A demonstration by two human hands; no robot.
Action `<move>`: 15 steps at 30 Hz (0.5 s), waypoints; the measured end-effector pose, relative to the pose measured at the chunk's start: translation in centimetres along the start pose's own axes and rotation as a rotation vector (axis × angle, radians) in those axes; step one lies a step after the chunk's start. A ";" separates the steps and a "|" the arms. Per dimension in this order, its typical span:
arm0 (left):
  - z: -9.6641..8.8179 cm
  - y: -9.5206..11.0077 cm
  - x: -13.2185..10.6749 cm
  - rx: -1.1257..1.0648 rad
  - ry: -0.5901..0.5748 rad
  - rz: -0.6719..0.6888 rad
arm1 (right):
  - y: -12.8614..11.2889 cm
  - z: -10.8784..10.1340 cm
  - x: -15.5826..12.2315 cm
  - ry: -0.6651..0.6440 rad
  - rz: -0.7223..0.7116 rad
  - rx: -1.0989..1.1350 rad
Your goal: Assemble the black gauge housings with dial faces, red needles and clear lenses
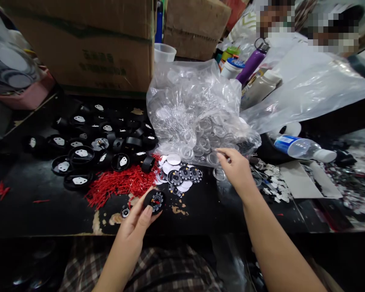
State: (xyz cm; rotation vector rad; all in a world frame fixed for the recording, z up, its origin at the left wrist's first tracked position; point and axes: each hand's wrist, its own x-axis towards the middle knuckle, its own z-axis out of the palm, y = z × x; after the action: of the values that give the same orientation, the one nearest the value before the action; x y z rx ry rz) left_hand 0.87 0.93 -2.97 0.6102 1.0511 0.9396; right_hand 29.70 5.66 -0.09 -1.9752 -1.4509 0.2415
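Note:
My left hand (140,219) is wrapped round a small black dial gauge (156,201), its printed face and red pointer turned up. Farther right, my right hand (235,170) reaches to the mouth of a clear plastic bag (185,93) of transparent round covers. Its thumb and forefinger pinch the edge of a clear round cover (212,158); the contact is partly hidden. Between the hands lies a pile of printed dial discs (185,173), some white side up. Red pointers (115,184) are heaped beside them. Black round housings (81,155) fill the table's left side.
Cardboard boxes (88,48) stand along the back. A purple bottle (252,63) and a clear water bottle (304,149) are on the right, near small white parts (275,182) and an open white box (298,178). Other people sit across the table.

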 end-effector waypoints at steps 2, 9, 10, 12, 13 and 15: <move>0.4 0.3 0.0 -0.062 0.032 -0.021 | -1.5 0.1 -1.6 -0.057 0.033 0.156; 2.1 1.2 -0.1 -0.279 -0.128 -0.169 | -7.7 2.2 -6.2 -0.476 0.339 0.930; 2.1 1.2 -0.1 -0.295 -0.135 -0.178 | -8.1 2.4 -6.5 -0.504 0.348 0.949; 1.8 1.2 -0.2 -0.320 -0.131 -0.191 | -8.5 2.8 -6.9 -0.541 0.355 0.962; 1.7 1.2 -0.3 -0.327 -0.129 -0.196 | -8.6 2.9 -7.1 -0.553 0.355 0.963; 1.5 1.1 -0.4 -0.335 -0.128 -0.204 | -8.8 2.9 -7.3 -0.565 0.352 0.963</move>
State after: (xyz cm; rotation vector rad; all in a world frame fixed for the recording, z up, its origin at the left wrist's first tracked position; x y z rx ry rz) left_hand 1.77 1.11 -1.32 0.2754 0.8016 0.8605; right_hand 18.70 1.64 1.33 -1.3470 -0.9464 1.4452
